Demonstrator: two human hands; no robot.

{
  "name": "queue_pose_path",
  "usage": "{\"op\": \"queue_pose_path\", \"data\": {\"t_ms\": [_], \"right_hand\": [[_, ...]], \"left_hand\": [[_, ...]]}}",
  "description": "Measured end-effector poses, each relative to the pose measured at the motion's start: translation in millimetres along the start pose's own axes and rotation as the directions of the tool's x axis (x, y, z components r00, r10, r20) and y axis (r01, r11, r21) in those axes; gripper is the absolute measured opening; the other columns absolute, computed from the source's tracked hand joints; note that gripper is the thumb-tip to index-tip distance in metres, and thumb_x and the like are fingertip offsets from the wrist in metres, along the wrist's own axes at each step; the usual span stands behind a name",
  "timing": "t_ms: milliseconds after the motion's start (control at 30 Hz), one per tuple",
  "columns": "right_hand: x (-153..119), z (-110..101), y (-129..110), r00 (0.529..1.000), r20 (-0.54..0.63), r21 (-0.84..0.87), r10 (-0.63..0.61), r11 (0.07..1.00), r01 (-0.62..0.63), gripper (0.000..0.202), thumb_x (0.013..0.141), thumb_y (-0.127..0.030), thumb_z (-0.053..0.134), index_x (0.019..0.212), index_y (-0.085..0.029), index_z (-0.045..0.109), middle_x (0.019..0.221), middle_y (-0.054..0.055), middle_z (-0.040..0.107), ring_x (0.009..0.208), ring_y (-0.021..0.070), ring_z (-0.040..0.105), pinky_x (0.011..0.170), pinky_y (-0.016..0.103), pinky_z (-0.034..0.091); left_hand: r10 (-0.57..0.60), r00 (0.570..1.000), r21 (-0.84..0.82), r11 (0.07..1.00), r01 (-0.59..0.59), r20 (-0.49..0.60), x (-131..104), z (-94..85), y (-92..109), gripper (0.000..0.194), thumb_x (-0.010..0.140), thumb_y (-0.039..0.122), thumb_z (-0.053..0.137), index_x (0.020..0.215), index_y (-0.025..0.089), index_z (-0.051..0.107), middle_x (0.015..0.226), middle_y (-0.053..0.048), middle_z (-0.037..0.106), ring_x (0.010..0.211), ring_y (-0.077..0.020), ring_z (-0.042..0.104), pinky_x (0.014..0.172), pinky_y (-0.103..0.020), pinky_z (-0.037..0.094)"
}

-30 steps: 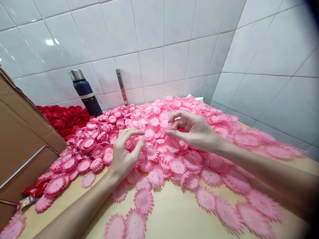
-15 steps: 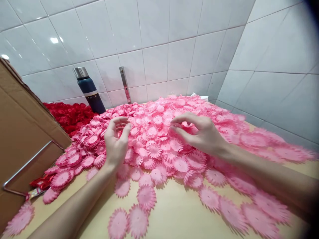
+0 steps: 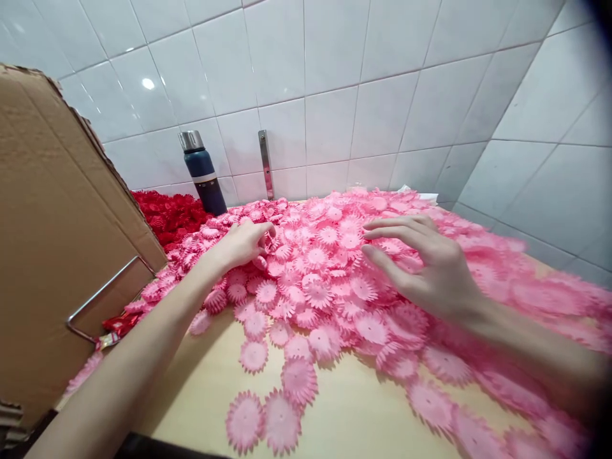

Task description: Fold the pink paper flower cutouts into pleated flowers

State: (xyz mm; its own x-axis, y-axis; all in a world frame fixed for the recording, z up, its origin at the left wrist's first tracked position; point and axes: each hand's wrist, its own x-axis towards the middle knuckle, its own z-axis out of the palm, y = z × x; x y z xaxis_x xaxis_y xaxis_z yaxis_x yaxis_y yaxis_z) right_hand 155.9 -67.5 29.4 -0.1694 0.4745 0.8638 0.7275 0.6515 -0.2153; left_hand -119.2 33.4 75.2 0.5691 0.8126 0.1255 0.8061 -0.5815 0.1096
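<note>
My left hand [image 3: 246,243] is palm down at the left part of a heap of pink scalloped flower-shaped discs [image 3: 318,258]. Its fingers are bent and apart over the discs; whether they touch one is unclear. To the right, my right hand [image 3: 425,264] hovers over the same heap, thumb and fingers spread with nothing between them. The discs look thin and soft, with pale middles, darker toothed rims and a small centre hole. Some lie singly at the front, such as a loose disc [image 3: 282,422].
A tall cardboard box [image 3: 71,242] with a metal wire handle [image 3: 102,290] stands at the left. Behind are a red pile [image 3: 172,213] and a dark blue bottle [image 3: 204,178]. A metal strip [image 3: 266,164] is on the tiled wall [image 3: 329,121]. The tabletop [image 3: 329,401] shows in front.
My left hand has turned palm down and reached forward into the heap. My right hand has spread its fingers wider. The whole view has shifted, with things appearing further right.
</note>
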Motion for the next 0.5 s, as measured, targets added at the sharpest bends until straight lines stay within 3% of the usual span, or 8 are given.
{"op": "queue_pose_path", "data": {"t_ms": [167,333,433,467,500], "right_hand": [[-1.2,0.4,0.9,1.000,-0.005,-0.024,-0.026,0.999,0.026,0.015,0.079,-0.014,0.063,0.092,-0.020,0.064,0.096,0.009,0.069,0.093,0.0257,0.062,0.084,0.045,0.049],[19.8,1.9,-6.9,0.999,0.036,-0.039,-0.033,0.999,0.034,0.012,0.079,-0.015,0.063,0.089,-0.023,0.064,0.097,0.008,0.068,0.094,0.0264,0.062,0.086,0.048,0.047],[44.3,12.8,-22.3,0.956,0.270,0.052,-0.110,0.994,0.100,0.011,0.083,-0.020,0.060,0.092,-0.023,0.066,0.098,0.009,0.068,0.099,0.0254,0.060,0.087,0.045,0.049],[52.3,19.4,-27.8,0.909,0.382,0.094,-0.166,0.986,0.140,0.014,0.085,-0.021,0.057,0.096,-0.023,0.066,0.105,0.009,0.067,0.103,0.0245,0.059,0.088,0.044,0.049],[59.5,27.3,-32.6,0.833,0.499,0.139,-0.238,0.971,0.194,0.019,0.088,-0.022,0.053,0.101,-0.023,0.066,0.113,0.009,0.065,0.108,0.0238,0.056,0.090,0.044,0.049]], "left_hand": [[-0.011,1.000,-0.027,1.000,0.012,0.025,13.7,-14.4,-8.6,0.023,0.067,0.009,0.058,0.088,0.019,0.059,0.075,-0.002,0.063,0.070,-0.0188,0.057,0.060,-0.026,0.041],[-0.044,0.994,-0.127,0.991,0.031,-0.105,22.3,-38.2,-13.7,0.016,0.074,0.011,0.053,0.087,0.020,0.055,0.078,-0.004,0.062,0.066,-0.0174,0.058,0.053,-0.024,0.041],[-0.029,0.972,-0.195,0.981,-0.017,-0.231,26.6,-49.7,-17.5,0.015,0.076,0.008,0.051,0.080,0.021,0.056,0.077,-0.005,0.064,0.065,-0.0171,0.059,0.052,-0.025,0.041],[0.002,0.964,-0.225,0.972,-0.064,-0.265,27.2,-52.9,-18.4,0.016,0.076,0.007,0.050,0.077,0.021,0.057,0.076,-0.005,0.064,0.064,-0.0169,0.059,0.051,-0.025,0.042],[0.017,0.959,-0.254,0.963,-0.092,-0.282,27.3,-55.6,-19.2,0.018,0.076,0.006,0.050,0.077,0.022,0.058,0.073,-0.005,0.063,0.061,-0.0167,0.059,0.050,-0.025,0.042]]}}
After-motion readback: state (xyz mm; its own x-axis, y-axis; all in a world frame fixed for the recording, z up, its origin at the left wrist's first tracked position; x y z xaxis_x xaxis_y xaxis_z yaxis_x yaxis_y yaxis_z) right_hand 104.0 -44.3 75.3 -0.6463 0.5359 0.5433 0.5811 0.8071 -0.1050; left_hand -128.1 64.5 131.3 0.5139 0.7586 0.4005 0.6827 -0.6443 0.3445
